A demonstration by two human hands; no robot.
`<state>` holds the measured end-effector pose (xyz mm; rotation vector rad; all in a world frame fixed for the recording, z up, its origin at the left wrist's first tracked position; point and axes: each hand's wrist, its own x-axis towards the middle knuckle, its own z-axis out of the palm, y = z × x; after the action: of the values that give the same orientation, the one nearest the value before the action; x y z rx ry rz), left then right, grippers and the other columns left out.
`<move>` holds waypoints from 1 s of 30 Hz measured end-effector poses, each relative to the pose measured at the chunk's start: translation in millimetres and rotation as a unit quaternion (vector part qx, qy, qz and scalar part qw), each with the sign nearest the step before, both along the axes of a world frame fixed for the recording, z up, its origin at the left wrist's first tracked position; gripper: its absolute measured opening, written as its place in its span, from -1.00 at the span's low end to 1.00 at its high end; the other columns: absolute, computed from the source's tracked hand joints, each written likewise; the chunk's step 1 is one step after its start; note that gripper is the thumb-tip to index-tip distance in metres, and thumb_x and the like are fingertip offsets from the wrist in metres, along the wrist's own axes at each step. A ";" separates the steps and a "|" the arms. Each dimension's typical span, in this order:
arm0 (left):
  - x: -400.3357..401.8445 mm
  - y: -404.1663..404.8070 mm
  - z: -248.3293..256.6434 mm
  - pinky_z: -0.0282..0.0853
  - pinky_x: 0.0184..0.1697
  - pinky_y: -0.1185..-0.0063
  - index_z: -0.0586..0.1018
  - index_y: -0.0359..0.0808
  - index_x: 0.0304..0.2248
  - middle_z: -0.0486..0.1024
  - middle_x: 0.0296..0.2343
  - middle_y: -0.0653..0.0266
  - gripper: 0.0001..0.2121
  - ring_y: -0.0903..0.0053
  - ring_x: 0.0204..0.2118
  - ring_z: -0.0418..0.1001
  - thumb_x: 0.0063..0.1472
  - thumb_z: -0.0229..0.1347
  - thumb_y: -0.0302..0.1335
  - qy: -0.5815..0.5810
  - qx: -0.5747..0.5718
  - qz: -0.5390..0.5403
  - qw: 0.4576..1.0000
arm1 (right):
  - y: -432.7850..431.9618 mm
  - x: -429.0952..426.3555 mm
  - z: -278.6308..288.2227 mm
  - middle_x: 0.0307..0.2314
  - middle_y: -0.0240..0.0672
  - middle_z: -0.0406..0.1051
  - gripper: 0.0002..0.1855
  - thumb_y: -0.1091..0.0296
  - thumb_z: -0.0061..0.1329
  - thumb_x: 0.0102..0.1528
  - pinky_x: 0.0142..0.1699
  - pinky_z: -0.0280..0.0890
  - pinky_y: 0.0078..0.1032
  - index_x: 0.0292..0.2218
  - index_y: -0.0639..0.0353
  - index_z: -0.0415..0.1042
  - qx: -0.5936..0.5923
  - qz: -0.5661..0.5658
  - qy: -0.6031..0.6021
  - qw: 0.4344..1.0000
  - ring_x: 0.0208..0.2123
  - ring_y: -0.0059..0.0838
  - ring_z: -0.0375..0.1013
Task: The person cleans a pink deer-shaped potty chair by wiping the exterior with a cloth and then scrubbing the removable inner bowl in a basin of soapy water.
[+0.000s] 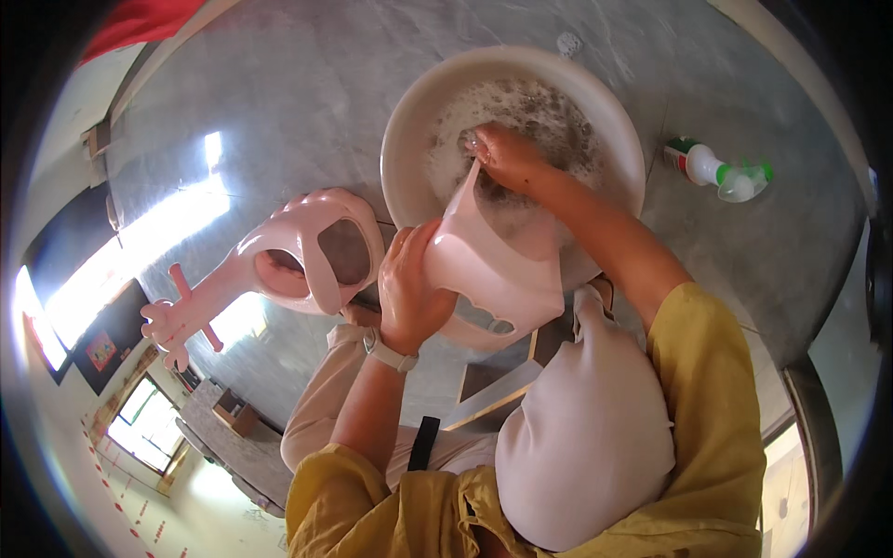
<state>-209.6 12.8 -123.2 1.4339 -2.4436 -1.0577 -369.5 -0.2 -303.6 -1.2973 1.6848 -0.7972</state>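
A pink molded plastic part point(499, 258) with cut-out openings is tilted over the near rim of a large round whitish basin point(407, 150). Foamy water point(537, 104) lies in the basin. My left hand point(411, 279) grips the part along its left side, and a pale-banded watch sits on that wrist. Over the suds, my right hand point(509, 157) has its fingers curled at the part's far pointed corner. A small wet greyish wad point(469, 139) shows at those fingertips; its kind is unclear. Left of the basin rests a pink plastic giraffe-shaped ride-on toy body point(317, 254) with large openings.
A spray bottle point(701, 164) with a green-and-clear head lies on the grey floor point(293, 104) to the right. A clump of foam or similar point(569, 44) sits beyond the basin. Between my legs is a wood-edged object point(495, 401). A grey sofa or counter point(209, 411) stands far left.
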 end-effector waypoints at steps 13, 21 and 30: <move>-2.1 -4.0 1.6 0.32 -0.18 0.57 0.42 -0.38 -0.19 0.47 -0.35 0.11 -0.44 0.42 -0.26 0.45 -0.32 0.23 -0.49 0.079 0.220 0.093 0.968 | 50.8 -58.4 165.0 -0.32 -0.33 0.36 -0.77 0.29 0.02 -0.04 -0.15 0.19 -0.54 -0.35 0.22 0.43 -0.050 0.111 -0.348 0.929 -0.26 -0.50 0.31; -1.3 -19.6 -7.2 0.33 -0.23 0.62 0.46 -0.40 -0.23 0.49 -0.38 0.22 -0.50 0.65 -0.32 0.41 -0.29 0.23 -0.47 0.134 0.255 0.105 0.952 | 40.1 -20.6 154.9 -0.22 -0.25 0.29 -0.69 0.23 0.07 -0.15 -0.16 0.26 -0.39 -0.31 0.09 0.42 -0.148 0.124 -0.108 0.975 -0.21 -0.25 0.33; 0.2 -21.7 -5.7 0.34 -0.29 0.64 0.46 -0.41 -0.25 0.49 -0.46 0.26 -0.54 0.67 -0.39 0.42 -0.29 0.13 -0.55 0.089 0.293 0.090 0.948 | 0.6 -2.3 159.0 -0.52 -0.10 0.40 -0.65 0.08 -0.13 -0.04 -0.36 0.29 -0.30 -0.45 0.24 0.42 -0.024 0.070 -0.029 0.997 -0.47 -0.14 0.41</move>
<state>-209.4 -8.9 -129.0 1.5738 -1.9064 -1.8744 -371.8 0.4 -144.6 -1.3938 1.5198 -0.7888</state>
